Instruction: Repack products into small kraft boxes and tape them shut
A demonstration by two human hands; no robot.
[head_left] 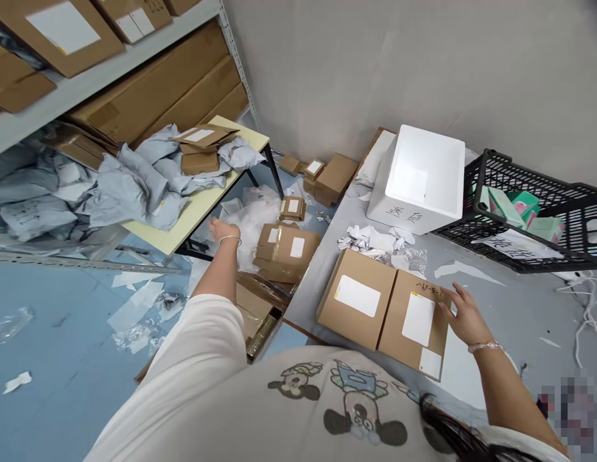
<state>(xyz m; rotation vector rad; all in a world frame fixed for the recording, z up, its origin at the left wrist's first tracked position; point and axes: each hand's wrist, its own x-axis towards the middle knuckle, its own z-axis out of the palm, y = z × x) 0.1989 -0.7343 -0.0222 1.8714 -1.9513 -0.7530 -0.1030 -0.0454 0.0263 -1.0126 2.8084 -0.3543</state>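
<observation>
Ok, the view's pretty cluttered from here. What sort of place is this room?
Probably a small parcel-packing stockroom: metal shelving loaded with flat cardboard cartons, grey plastic mailer bags heaped on a table, and white-labelled kraft shipping boxes by the hands.

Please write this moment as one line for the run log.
left hand: open, beside white plastic wrap | right hand: resting on cardboard mailer box

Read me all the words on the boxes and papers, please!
White foam box: two handwritten black characters, too blurred to read.
Paper on the black plastic crate: handwritten characters, too blurred to read.
Cardboard box: small pen marks near its edge, too small to read.
</observation>
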